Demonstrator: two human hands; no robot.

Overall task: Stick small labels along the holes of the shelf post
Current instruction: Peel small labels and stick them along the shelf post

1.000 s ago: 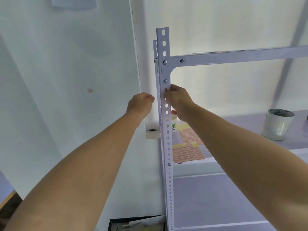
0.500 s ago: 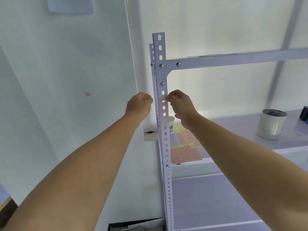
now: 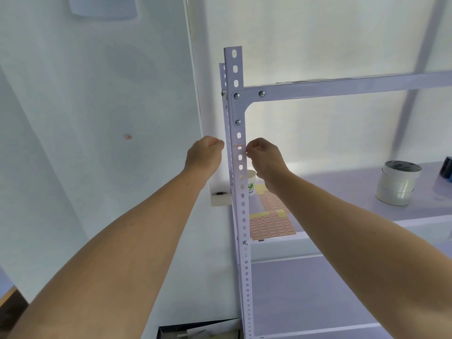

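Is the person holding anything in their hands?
The right hand pinches the right end of a small label lying across the post. The left hand is curled beside the post; whether it holds anything cannot be told.

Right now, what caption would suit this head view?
Both hands flank the shelf post, a small label freshly stuck beside the right hand.

Both hands' fingertips curl out of sight, so any grip is unclear. The print on the small label [image 3: 238, 145] on the post [image 3: 241, 167] is unreadable. The paper cup [image 3: 251, 183] is half hidden behind the post, and the dark object [image 3: 447, 170] at right is cut off.
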